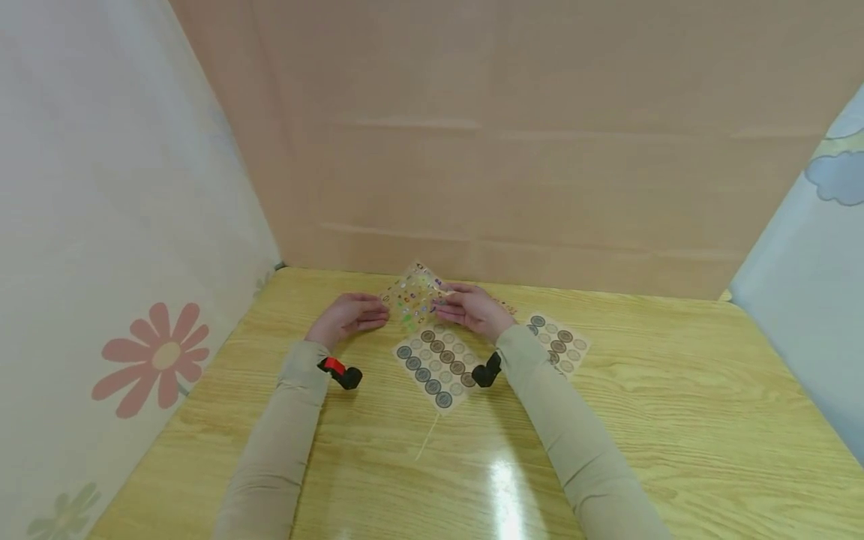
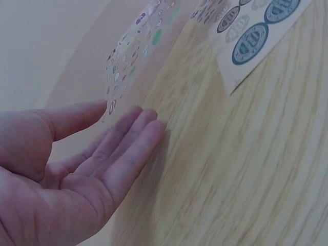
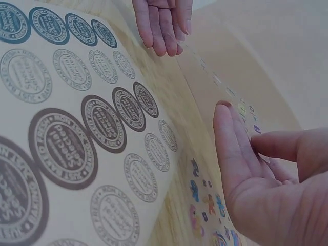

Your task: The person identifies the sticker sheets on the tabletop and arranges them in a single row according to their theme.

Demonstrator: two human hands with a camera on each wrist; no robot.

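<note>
A clear sheet of small colourful stickers (image 1: 413,294) is held tilted up above the back of the table, between both hands. My left hand (image 1: 349,315) pinches its left corner, thumb on the near face and the long fingers nearly straight behind. At the opposite corner my right hand (image 1: 475,309) pinches the sheet between thumb and fingers. Just in front lies a sheet of round seal stickers (image 1: 435,367), with rows of dark and pale circles. In the right wrist view, another sheet of colourful stickers (image 3: 207,205) lies below the right hand, partly covered.
A second sheet of round seal stickers (image 1: 559,343) lies right of the right forearm, partly hidden by the sleeve. A thin pale strip (image 1: 428,436) lies on the wooden table (image 1: 675,420) in front. A brown backdrop (image 1: 540,187) rises at the table's far edge.
</note>
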